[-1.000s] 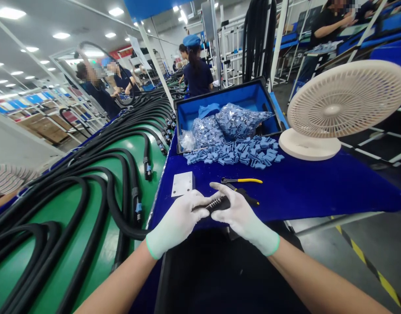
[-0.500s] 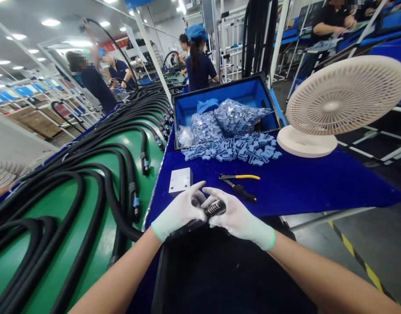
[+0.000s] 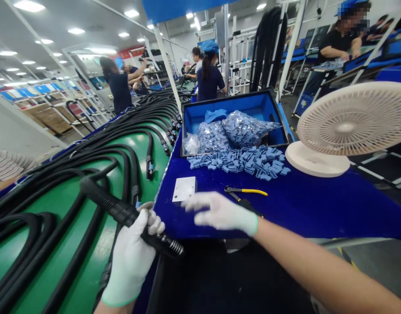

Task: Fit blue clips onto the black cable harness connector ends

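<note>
Loose blue plastic pieces (image 3: pixel 242 162) lie heaped across a blue-covered worktop (image 3: pixel 318 209), in front of a black-rimmed blue bin (image 3: pixel 262 107), sharing the surface with a pale metal block (image 3: pixel 184 189), yellow-handled pliers (image 3: pixel 254 191) and a cream fan (image 3: pixel 318 160). Alongside, a green worktop (image 3: pixel 84 279) bears rows of black hoses (image 3: pixel 150 147), several ending near the blue cloth's edge.

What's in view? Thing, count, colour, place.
Held hose: 1, black, centre-left
Other hoses: many, black, green table
Bin: 1, blue, blue table
Bags: 2+, clear, inside bin
Small parts: pile, blue, before bin
Metal block: 1, silver, blue table
Pliers: 1, yellow-black, blue table
Fan: 1, cream, right
Hanging hoses: several, black, beyond bin
People: several, mostly dark tops, background
Left hand: 1, white-gloved, gripping held hose
Right hand: 1, white-gloved, open near metal block
</note>
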{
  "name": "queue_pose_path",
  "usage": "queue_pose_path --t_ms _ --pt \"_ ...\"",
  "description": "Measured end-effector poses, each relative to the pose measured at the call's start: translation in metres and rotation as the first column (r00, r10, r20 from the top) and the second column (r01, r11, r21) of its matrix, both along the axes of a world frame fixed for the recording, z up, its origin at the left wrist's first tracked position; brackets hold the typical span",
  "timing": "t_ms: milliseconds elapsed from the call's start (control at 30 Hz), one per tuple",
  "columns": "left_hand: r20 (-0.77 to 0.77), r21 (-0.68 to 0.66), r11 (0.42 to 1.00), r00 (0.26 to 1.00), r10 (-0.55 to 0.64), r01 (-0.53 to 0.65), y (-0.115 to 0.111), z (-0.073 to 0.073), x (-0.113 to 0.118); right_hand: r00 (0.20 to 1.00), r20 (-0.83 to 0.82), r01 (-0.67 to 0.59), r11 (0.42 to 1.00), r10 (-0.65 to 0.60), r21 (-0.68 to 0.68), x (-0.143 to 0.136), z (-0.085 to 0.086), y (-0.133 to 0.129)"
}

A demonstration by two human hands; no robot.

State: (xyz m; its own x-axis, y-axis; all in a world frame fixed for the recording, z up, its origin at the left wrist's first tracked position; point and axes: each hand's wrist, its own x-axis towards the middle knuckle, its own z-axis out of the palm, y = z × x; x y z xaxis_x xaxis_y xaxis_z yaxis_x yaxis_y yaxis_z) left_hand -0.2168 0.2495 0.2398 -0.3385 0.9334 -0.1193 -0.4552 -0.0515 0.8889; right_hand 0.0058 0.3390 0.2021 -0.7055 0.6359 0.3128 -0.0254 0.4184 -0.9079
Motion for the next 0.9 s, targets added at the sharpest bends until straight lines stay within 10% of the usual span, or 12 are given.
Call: queue_pose_path --t_ms 100,300,600,900 --pt "-0.153 0.014 0.999 0.987 -0.047 0.049 0.002 0.013 -0.012 0.837 0.348 0.189 0.82 -0.422 0.539 -0.021 0.009 0.093" --pt "-0.42 -0.08 0.993 0.901 -0.111 0.085 0.005 0.011 -0.022 0.694 0.523 0.014 0.737 -0.494 0.676 -0.07 0.013 0.195" --pt "-0.514 -0.087 0.994 0.852 -0.102 0.067 0.025 0.019 -0.042 0.548 0.613 -0.12 0.672 -0.569 0.731 -0.016 -0.016 0.163" --pt "-0.495 0.257 0.954 0.869 -0.005 0.152 0.105 0.037 -0.018 0.396 0.693 -0.086 0.727 -0.602 0.681 0.012 -0.007 0.13"
